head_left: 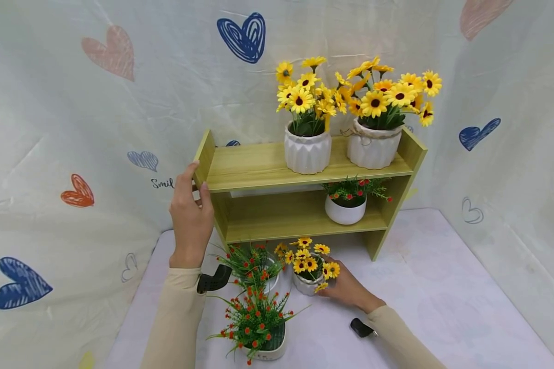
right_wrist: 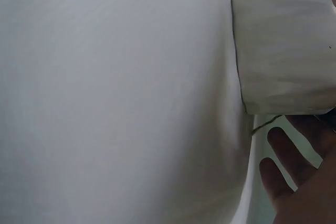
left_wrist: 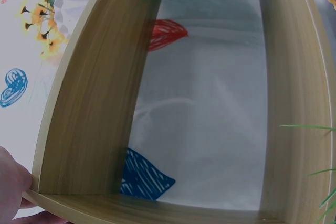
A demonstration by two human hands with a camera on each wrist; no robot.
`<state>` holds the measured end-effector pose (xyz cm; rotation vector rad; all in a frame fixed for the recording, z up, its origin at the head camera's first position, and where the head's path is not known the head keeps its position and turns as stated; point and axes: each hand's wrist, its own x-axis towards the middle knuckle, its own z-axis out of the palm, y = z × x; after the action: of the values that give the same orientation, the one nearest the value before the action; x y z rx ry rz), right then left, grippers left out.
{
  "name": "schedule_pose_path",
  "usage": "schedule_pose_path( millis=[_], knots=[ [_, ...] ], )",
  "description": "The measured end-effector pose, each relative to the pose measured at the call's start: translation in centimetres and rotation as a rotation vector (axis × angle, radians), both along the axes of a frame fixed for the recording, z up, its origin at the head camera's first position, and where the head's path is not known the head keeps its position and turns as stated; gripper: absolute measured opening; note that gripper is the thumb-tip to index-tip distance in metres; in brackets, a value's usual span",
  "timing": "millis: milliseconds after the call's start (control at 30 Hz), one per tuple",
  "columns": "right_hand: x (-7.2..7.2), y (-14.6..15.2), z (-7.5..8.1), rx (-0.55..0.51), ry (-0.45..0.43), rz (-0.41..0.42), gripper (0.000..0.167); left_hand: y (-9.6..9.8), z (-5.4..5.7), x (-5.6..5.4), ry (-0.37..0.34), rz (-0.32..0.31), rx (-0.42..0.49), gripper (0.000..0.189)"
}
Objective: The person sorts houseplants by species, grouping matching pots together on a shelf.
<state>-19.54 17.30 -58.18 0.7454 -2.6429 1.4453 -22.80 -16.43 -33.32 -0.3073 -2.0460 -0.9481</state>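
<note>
My left hand (head_left: 190, 223) holds the upper left side of a two-tier wooden shelf (head_left: 246, 166), its thumb at the front edge. In the left wrist view, the fingers (left_wrist: 11, 179) meet the shelf's corner. Low in front of the shelf, my right hand (head_left: 348, 288) grips a small white potted plant (head_left: 307, 285) with yellow daisy-like flowers from its right side. The right wrist view shows the white pot (right_wrist: 286, 48) between thumb and fingers, with some fingers spread beside it. Whether the pot touches the table is hard to tell.
Two white pots of yellow flowers (head_left: 307, 151) (head_left: 374, 146) stand on the top tier. A red-flowered plant (head_left: 346, 210) occupies the lower tier's right. Two more red-flowered plants (head_left: 273, 279) (head_left: 263, 328) stand on the table (head_left: 424, 292), left of my right hand. A heart-patterned curtain (head_left: 64, 123) surrounds it.
</note>
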Motion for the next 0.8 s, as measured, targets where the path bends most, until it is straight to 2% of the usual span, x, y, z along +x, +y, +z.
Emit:
schedule_pose_path(
  millis=[233,367,533,700,800],
  knots=[
    [-0.56,-0.57,0.09,-0.049,-0.063,0.030,0.090,-0.05,-0.07,-0.06,-0.002,0.001,0.003,0.042],
    [-0.20,-0.62,0.40,-0.026,-0.077,0.008,0.094,-0.10,-0.08,-0.09,0.004,0.003,0.002,0.042],
    [0.02,-0.72,0.61,-0.037,-0.142,-0.011,0.098,-0.14,-0.10,-0.08,0.005,0.007,0.005,0.042],
    [0.09,-0.80,0.75,-0.048,-0.235,-0.078,0.104,-0.10,-0.12,-0.10,0.009,0.005,0.005,0.042],
    [0.19,-0.73,0.75,-0.043,-0.231,-0.110,0.103,-0.07,-0.13,-0.12,0.015,0.002,0.000,0.042]
  ],
)
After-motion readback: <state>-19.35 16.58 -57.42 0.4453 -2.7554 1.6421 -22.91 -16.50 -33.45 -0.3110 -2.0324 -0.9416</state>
